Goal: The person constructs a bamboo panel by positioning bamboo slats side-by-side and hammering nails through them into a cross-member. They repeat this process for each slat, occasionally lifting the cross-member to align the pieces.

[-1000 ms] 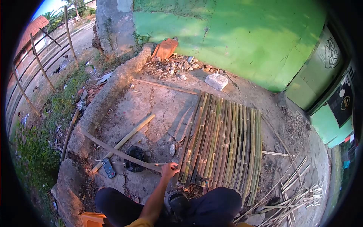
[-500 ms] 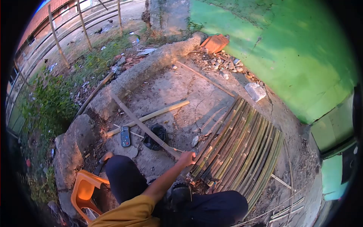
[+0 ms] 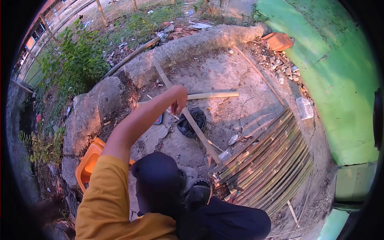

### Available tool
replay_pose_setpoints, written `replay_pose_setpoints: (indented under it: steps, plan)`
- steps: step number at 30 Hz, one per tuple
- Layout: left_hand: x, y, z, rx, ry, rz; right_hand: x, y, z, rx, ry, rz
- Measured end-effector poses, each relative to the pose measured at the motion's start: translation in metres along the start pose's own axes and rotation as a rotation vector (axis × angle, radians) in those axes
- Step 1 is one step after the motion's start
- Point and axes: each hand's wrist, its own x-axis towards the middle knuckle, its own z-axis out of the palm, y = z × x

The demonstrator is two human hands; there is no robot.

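Observation:
My left hand (image 3: 179, 98) hangs over a long flat bamboo strip (image 3: 197, 128), its fingers bent downward and held together. Whether they touch the strip or hold anything is hidden. A second pale bamboo piece (image 3: 218, 95) crosses beneath. Just below the forearm, part of a phone (image 3: 159, 119) shows, and a black plastic bag (image 3: 192, 122) lies partly under the strip. The strip's near end reaches a row of bamboo slats (image 3: 268, 160) laid side by side. My right hand does not show.
An orange plastic chair (image 3: 89, 162) stands at left. A low concrete kerb (image 3: 200, 42) curves behind, with a green plant (image 3: 76, 60) beyond it. Rubble (image 3: 286, 68) and a white block (image 3: 305, 108) lie along the green wall (image 3: 340, 100).
My left hand has left the near end of the slats and moved forward and left above the strip. The view has shifted; the slats and strip appear to lie as before.

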Motion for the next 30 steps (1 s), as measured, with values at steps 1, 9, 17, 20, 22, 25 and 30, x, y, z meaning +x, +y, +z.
replay_pose_setpoints:
  steps: [1, 9, 17, 20, 22, 25, 30]
  plan:
    - [0.038, -0.011, 0.035, -0.095, -0.055, 0.107, 0.0, 0.001, 0.0, -0.005, 0.006, -0.002]
    - [0.187, 0.029, 0.187, -0.222, 1.41, 0.705, -0.019, 0.02, -0.012, -0.056, 0.009, -0.025]
    - [0.263, 0.045, 0.156, -0.339, 1.521, 0.637, -0.033, 0.031, -0.018, -0.109, 0.015, -0.063]
    - [0.251, 0.045, 0.154, -0.304, 1.428, 0.547, -0.035, 0.039, -0.014, -0.132, 0.046, -0.065]
    - [0.249, 0.044, 0.158, -0.307, 1.386, 0.542, -0.036, 0.035, -0.016, -0.125, 0.053, -0.059]
    - [0.252, 0.046, 0.159, -0.385, 1.463, 0.525, -0.039, 0.024, -0.018, -0.115, 0.046, -0.049]
    - [0.236, 0.047, 0.158, -0.617, 1.447, 0.587, -0.042, 0.001, -0.021, -0.083, 0.047, -0.013]
